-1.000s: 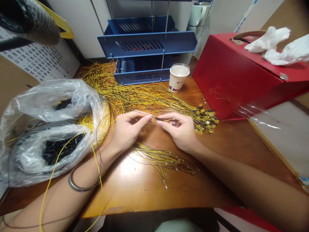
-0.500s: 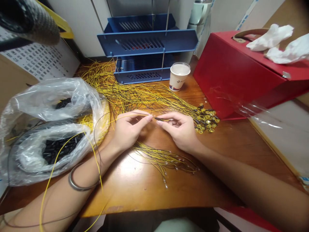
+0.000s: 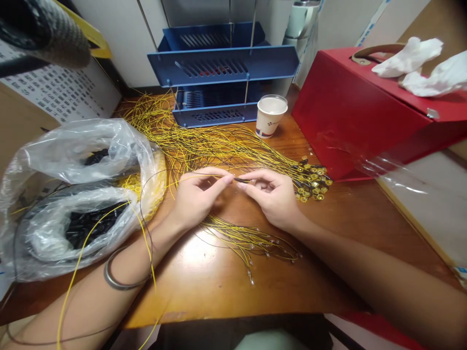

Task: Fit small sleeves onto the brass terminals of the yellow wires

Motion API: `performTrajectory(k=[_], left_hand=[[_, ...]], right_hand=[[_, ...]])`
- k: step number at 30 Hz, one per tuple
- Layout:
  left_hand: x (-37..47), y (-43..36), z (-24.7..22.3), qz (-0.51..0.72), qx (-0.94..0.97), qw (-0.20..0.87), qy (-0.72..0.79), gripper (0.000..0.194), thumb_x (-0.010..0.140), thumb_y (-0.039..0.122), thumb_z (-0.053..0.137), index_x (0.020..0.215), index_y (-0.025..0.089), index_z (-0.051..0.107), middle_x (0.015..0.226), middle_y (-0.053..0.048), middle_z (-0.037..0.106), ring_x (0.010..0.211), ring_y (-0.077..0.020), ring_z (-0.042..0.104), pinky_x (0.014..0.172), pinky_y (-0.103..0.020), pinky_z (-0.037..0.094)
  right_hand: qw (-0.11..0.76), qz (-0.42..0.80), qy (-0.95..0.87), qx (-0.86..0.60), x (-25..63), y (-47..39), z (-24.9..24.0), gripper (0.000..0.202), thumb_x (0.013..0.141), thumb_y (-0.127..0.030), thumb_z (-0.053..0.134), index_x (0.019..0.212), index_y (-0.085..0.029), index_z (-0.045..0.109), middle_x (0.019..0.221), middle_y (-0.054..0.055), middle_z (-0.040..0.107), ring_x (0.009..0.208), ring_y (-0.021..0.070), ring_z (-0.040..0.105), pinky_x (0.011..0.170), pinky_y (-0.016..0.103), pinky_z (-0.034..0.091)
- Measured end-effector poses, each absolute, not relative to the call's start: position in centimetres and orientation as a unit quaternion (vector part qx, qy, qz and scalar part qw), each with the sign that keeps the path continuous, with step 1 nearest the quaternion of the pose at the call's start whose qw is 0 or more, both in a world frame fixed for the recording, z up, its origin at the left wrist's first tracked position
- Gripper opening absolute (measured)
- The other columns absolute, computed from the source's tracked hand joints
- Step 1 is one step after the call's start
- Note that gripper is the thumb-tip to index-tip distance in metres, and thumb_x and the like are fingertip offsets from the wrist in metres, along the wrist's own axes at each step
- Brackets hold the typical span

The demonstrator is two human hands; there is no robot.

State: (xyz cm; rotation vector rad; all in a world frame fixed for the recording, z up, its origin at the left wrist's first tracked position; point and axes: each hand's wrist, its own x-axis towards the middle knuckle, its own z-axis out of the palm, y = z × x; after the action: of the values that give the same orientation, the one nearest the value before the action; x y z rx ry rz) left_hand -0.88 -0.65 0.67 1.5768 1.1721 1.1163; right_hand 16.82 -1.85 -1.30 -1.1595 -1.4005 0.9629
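Over the middle of the table, my left hand [image 3: 197,197] pinches a thin yellow and black wire pair [image 3: 170,183] between thumb and index finger. The wire's slack loops back over my left forearm. Facing it, my right hand [image 3: 273,198] is closed on a small black sleeve [image 3: 241,180], which lies in line with the wire. A small clear tip shows among my right fingers, partly hidden. Just below my hands lies a bunch of yellow and black wires [image 3: 241,233] with small clear ends.
Wires with black sleeves and yellow caps [image 3: 312,180] lie beyond my right hand. A plastic bag [image 3: 47,150] at left holds black sleeves and yellow caps. Behind stand a blue rack [image 3: 222,63] and a paper cup [image 3: 270,119]. A red box [image 3: 350,112] stands at right.
My left fingertips have moved slightly right, closer to the black sleeve. The clear tip by my right fingers shows less of its wire. My right hand has hardly moved.
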Motion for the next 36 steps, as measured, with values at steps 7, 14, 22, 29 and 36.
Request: performTrajectory(k=[7,14,22,29,36], left_hand=[[-0.95,-0.39,0.48,0.484,0.63,0.369,0.483,0.02,0.081,0.035,0.075,0.084,0.015,0.076,0.08,-0.005,0.076,0.064,-0.0132,0.065,0.058,-0.023,0.05],[-1.1,-0.47,0.52,0.489,0.63,0.355,0.488,0.017,0.082,0.033,0.073,0.085,0.017,0.076,0.084,-0.005,0.077,0.07,-0.014,0.067,0.06,-0.022,0.052],[-0.7,-0.61,0.69,0.449,0.624,0.442,0.462,0.023,0.079,0.035,0.078,0.085,0.013,0.075,0.074,-0.005,0.073,0.049,-0.0099,0.059,0.045,-0.02,0.048],[-0.93,-0.42,0.6,0.465,0.609,0.428,0.479,0.026,0.077,0.038,0.079,0.085,0.013,0.074,0.062,-0.003,0.069,0.047,-0.0108,0.058,0.044,-0.021,0.047],[-0.82,-0.64,0.78,0.449,0.635,0.428,0.461,0.023,0.081,0.035,0.076,0.088,0.013,0.074,0.083,-0.006,0.074,0.049,-0.0092,0.06,0.045,-0.021,0.049]], right_hand=[[0.518,0.396,-0.582,-0.485,16.8,-1.82,-1.14,0.016,0.075,-0.029,0.077,0.085,-0.017,0.077,0.074,0.004,0.073,0.049,0.0071,0.045,0.044,0.023,0.032],[0.516,0.408,-0.577,-0.485,16.82,-1.77,-1.22,0.018,0.075,-0.031,0.077,0.087,-0.017,0.078,0.074,0.004,0.073,0.049,0.0071,0.045,0.044,0.023,0.031],[0.52,0.425,-0.572,-0.472,16.83,-1.67,-1.28,0.017,0.075,-0.03,0.078,0.086,-0.017,0.077,0.081,0.005,0.074,0.051,0.0077,0.049,0.044,0.023,0.032],[0.538,0.445,-0.545,-0.465,17.09,-1.82,-1.16,0.022,0.081,-0.033,0.073,0.096,-0.017,0.074,0.086,0.004,0.074,0.044,0.0034,0.039,0.039,0.022,0.027],[0.54,0.407,-0.562,-0.476,16.97,-1.71,-1.38,0.014,0.082,-0.031,0.072,0.085,-0.017,0.076,0.082,0.005,0.075,0.06,0.0104,0.059,0.052,0.023,0.044]])
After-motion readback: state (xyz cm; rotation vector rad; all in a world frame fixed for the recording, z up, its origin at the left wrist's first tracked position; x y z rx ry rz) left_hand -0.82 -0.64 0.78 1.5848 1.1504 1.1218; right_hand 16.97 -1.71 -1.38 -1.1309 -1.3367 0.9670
